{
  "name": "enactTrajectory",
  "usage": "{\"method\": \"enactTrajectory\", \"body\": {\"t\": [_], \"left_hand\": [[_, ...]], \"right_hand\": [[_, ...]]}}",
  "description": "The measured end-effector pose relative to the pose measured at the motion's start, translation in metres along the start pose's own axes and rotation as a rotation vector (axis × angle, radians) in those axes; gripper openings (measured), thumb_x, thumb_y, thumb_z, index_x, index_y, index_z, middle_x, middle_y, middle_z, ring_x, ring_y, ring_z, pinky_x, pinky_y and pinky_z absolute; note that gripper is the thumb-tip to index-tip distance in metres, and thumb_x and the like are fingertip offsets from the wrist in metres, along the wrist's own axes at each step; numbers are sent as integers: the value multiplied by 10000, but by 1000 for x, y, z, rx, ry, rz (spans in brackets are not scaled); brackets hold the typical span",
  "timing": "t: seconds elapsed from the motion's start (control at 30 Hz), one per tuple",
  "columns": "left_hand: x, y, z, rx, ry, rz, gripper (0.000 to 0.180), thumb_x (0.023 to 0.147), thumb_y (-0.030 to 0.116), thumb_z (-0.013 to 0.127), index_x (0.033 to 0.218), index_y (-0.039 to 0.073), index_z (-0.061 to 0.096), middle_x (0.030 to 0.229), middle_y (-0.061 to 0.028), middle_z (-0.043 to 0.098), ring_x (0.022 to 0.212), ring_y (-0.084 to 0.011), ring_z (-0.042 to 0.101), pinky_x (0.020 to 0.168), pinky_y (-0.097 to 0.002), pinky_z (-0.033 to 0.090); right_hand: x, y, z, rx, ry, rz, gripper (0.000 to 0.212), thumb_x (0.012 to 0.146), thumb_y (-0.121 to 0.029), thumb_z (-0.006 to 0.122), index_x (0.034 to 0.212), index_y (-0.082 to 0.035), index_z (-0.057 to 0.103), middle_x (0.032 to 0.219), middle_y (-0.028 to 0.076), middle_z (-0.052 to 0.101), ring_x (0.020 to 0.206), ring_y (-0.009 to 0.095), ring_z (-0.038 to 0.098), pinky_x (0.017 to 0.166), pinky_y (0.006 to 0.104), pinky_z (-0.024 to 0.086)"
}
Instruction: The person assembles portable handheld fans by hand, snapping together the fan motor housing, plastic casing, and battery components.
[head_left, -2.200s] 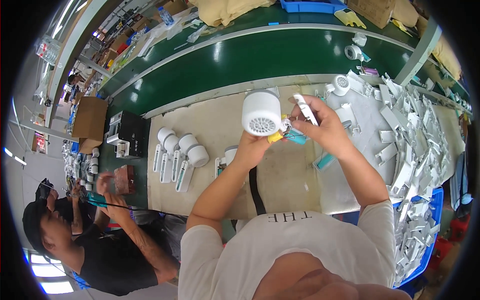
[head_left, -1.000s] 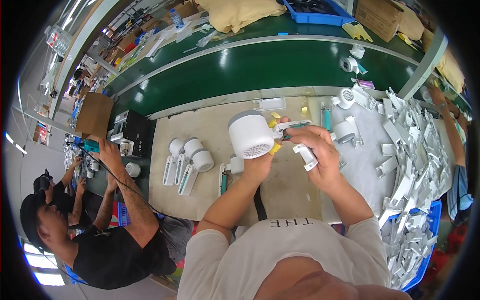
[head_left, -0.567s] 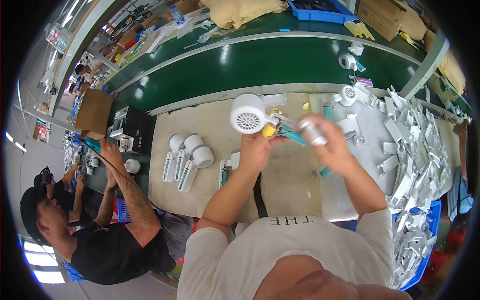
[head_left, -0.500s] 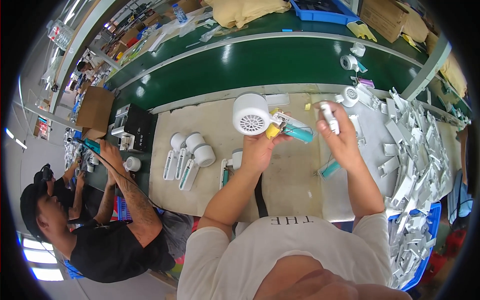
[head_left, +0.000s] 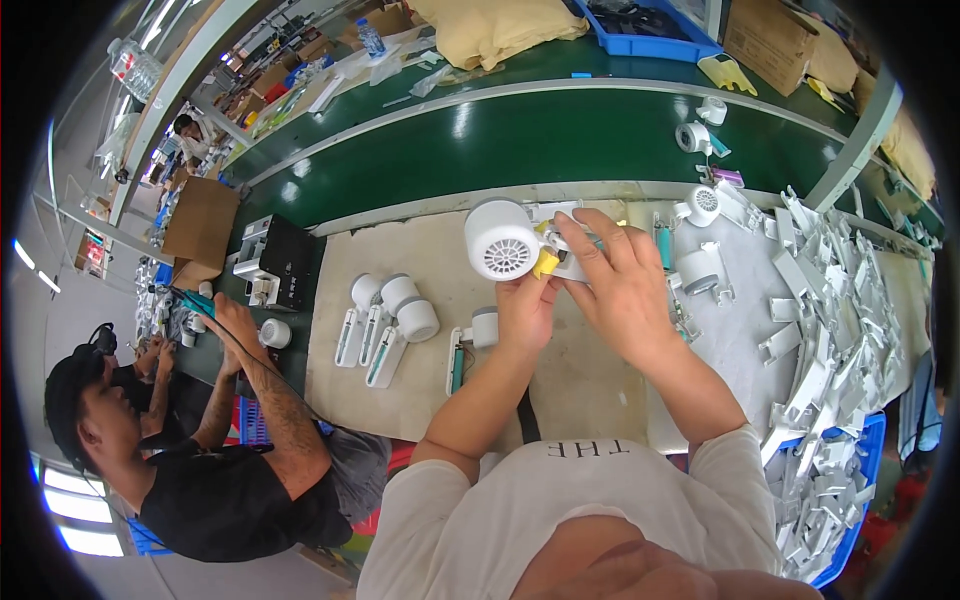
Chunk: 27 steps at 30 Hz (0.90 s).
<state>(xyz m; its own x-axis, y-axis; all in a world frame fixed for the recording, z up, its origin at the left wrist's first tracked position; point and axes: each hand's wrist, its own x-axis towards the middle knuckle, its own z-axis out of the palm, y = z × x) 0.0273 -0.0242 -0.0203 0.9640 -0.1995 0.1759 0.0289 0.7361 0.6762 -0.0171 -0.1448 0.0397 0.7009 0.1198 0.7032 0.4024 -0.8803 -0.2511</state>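
My left hand (head_left: 527,305) holds up a white round device body (head_left: 501,240) with a grilled face, a yellow part (head_left: 546,263) showing at its lower right. My right hand (head_left: 620,290) lies over the device's right side, fingers spread across it and gripping the white handle part (head_left: 572,262) there. Both hands hover above the beige mat (head_left: 440,370) on the bench.
Three finished white devices (head_left: 385,315) and another one (head_left: 470,340) lie on the mat at my left. A heap of white plastic shells (head_left: 830,330) fills the right side, over a blue bin (head_left: 860,470). A green conveyor (head_left: 560,140) runs behind. A co-worker (head_left: 200,470) sits at left beside a black box (head_left: 280,262).
My right hand came back from the right, where it held a small white piece up, and now rests on the device. The device has shifted slightly right in my left hand.
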Motion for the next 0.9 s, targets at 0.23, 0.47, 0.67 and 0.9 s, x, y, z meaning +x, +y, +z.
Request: {"method": "enactTrajectory", "body": {"t": [0.23, 0.47, 0.67, 0.9], "left_hand": [[-7, -11, 6, 42, 105, 132, 393, 820, 10, 559, 1192, 35, 434, 1160, -74, 505, 1020, -152, 513, 803, -270, 439], [3, 19, 20, 76, -31, 312, 299, 820, 109, 559, 1102, 32, 498, 1070, -96, 539, 1028, -261, 517, 922, -451, 404], [-5, 24, 41, -71, -111, 241, 329, 795, 57, 570, 1108, 5, 484, 1061, -143, 560, 989, -267, 551, 904, -448, 414], [7, 40, 38, 78, -49, 199, 326, 750, 46, 613, 1055, -22, 520, 966, -114, 604, 880, -237, 598, 804, -366, 481]], "right_hand": [[4, -2, 7, -15, 30, -40, 588, 633, -147, 680, 1191, -112, 497, 1205, 43, 460, 955, 243, 458, 800, 346, 390], [-17, 45, 3, 979, -396, 609, 347, 788, -279, 641, 990, -12, 553, 821, 114, 554, 694, 162, 503, 624, 268, 401], [-13, 24, -18, 827, -61, 347, 305, 759, -304, 661, 726, -18, 560, 613, 48, 484, 566, 132, 455, 512, 264, 362], [-18, 32, 34, 1014, 56, 308, 363, 749, -316, 656, 602, -27, 492, 540, 46, 443, 495, 107, 424, 443, 271, 317]]}}
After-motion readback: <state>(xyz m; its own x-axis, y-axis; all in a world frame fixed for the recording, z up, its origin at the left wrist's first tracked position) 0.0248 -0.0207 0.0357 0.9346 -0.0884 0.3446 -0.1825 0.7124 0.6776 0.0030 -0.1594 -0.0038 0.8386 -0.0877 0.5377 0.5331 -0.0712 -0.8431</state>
